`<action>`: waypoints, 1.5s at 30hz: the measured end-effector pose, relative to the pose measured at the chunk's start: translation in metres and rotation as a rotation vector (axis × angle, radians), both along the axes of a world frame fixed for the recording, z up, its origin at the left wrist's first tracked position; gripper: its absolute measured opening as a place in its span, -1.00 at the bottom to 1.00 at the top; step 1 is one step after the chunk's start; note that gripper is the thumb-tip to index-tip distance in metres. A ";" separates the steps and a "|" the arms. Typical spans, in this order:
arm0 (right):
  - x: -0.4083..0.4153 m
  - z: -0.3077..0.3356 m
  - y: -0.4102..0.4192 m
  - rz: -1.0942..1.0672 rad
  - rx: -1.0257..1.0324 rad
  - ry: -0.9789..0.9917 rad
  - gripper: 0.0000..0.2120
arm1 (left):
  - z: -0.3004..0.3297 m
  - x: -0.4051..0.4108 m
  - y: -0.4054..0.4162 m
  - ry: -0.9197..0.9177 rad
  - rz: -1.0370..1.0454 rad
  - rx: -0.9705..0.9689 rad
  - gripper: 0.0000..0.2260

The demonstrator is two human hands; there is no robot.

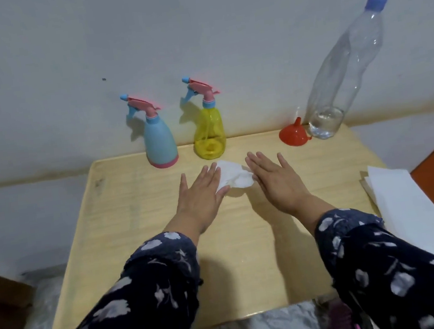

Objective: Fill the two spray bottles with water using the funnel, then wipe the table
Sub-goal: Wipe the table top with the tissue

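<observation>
Head view shows both open hands, left hand (200,191) and right hand (273,179), flat beside the crumpled tissue (232,177) lying just before the yellow spray bottle (209,132); better gather it firmly, then wipe the table (134,216) in overlapping strokes.

Both arms wear dark navy sleeves (155,291) printed with pale grey-white flowers, cuffs ending at the wrists.

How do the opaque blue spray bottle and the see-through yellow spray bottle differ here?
The opaque blue spray bottle hides its contents; the see-through yellow spray bottle shows its inside. The blue one has a pink base band and stands left; the yellow one has none and stands right. Both are upright, with pink-and-blue trigger heads attached, nozzles pointing left.
</observation>
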State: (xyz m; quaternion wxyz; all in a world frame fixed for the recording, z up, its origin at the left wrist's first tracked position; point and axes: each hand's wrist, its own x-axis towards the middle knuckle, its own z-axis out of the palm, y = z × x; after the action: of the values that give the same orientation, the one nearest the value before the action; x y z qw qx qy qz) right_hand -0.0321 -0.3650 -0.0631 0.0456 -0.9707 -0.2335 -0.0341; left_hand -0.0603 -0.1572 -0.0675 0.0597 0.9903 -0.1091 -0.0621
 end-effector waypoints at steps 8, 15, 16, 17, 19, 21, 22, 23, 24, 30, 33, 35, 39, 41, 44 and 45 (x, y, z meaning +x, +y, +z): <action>0.058 -0.034 0.003 -0.033 -0.043 0.123 -0.26 | -0.033 0.070 0.007 0.135 -0.019 0.009 -0.45; 0.076 -0.052 0.016 -0.070 -0.005 0.207 -0.26 | -0.069 0.080 0.011 -0.010 -0.028 -0.032 -0.20; 0.080 -0.051 0.018 -0.052 -0.007 0.226 -0.27 | -0.070 0.081 0.012 -0.036 -0.034 -0.036 -0.22; 0.082 -0.052 0.018 -0.030 -0.016 0.243 -0.29 | -0.071 0.081 0.012 -0.074 -0.044 -0.044 -0.27; 0.084 -0.055 0.018 0.000 -0.039 0.246 -0.31 | -0.072 0.078 0.014 -0.137 -0.060 -0.065 -0.39; 0.085 -0.057 0.015 0.016 -0.055 0.229 -0.34 | -0.075 0.077 0.016 -0.196 -0.062 -0.071 -0.47; 0.085 -0.057 0.014 0.023 -0.059 0.225 -0.35 | -0.074 0.076 0.016 -0.196 -0.056 -0.064 -0.49; 0.085 -0.057 0.013 0.028 -0.061 0.224 -0.35 | -0.072 0.075 0.015 -0.197 -0.053 -0.057 -0.49; 0.084 -0.057 0.011 0.030 -0.062 0.222 -0.36 | -0.071 0.074 0.015 -0.193 -0.054 -0.049 -0.49; 0.067 -0.057 0.005 0.066 -0.018 0.251 -0.37 | -0.070 0.054 0.011 -0.098 -0.040 -0.005 -0.38; 0.052 -0.057 0.000 0.103 -0.016 0.267 -0.50 | -0.069 0.036 0.004 -0.051 -0.007 0.033 -0.30; 0.040 -0.057 -0.005 0.119 0.004 0.283 -0.53 | -0.066 0.020 -0.004 -0.016 0.035 0.027 -0.32; 0.020 -0.053 -0.015 0.163 0.024 0.323 -0.54 | -0.060 -0.012 -0.020 0.044 0.097 0.008 -0.51; 0.006 -0.051 -0.021 0.190 0.028 0.340 -0.54 | -0.060 -0.029 -0.026 0.056 0.122 0.005 -0.51; -0.021 -0.051 -0.033 0.225 0.015 0.331 -0.54 | -0.060 -0.055 -0.037 0.082 0.163 -0.009 -0.49; -0.029 -0.052 -0.037 0.232 0.011 0.329 -0.53 | -0.061 -0.063 -0.041 0.097 0.174 -0.009 -0.49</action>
State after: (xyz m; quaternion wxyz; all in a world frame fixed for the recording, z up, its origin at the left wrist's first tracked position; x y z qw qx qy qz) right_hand -0.0614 -0.4022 -0.1147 0.0918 -0.9295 -0.3331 0.1292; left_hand -0.1237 -0.1980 -0.1280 0.0743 0.9916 -0.0197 -0.1042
